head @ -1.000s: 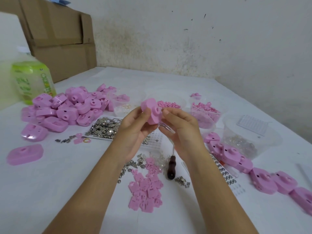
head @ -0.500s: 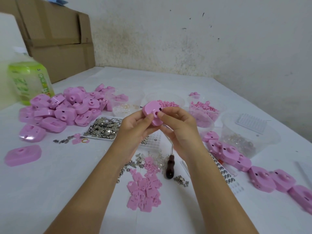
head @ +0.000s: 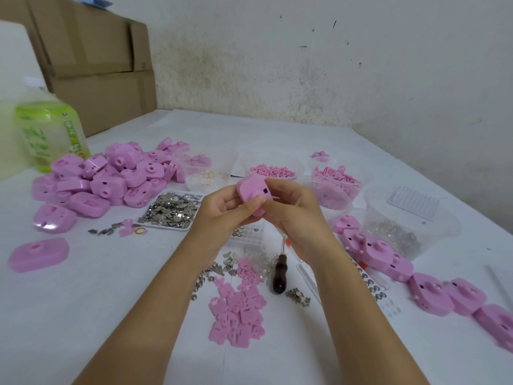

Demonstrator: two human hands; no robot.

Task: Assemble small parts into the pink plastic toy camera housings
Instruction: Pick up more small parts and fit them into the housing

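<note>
Both hands hold one pink toy camera housing (head: 252, 192) above the middle of the table. My left hand (head: 219, 215) grips its lower left side, thumb across the front. From the right, my right hand (head: 291, 215) curls round it, fingers over its top edge. A small dark square opening shows on the housing's right face. A heap of pink housings (head: 105, 179) lies at the left. A row of pink housings (head: 402, 268) runs along the right. Flat pink parts (head: 238, 309) and small metal pieces (head: 213, 270) lie below my hands.
A tray of shiny metal parts (head: 172, 209), clear tubs of pink bits (head: 272, 169) and rings (head: 205, 176), a big clear tub (head: 410, 218), a dark-handled awl (head: 279, 270), a green bottle (head: 47, 134) and cardboard boxes (head: 91, 59) surround the work spot. One housing (head: 39, 257) lies alone at left.
The housing has been turned in my hands; its front face now points more toward me. My right fingers have shifted over its top edge. Both hands stay in the same spot.
</note>
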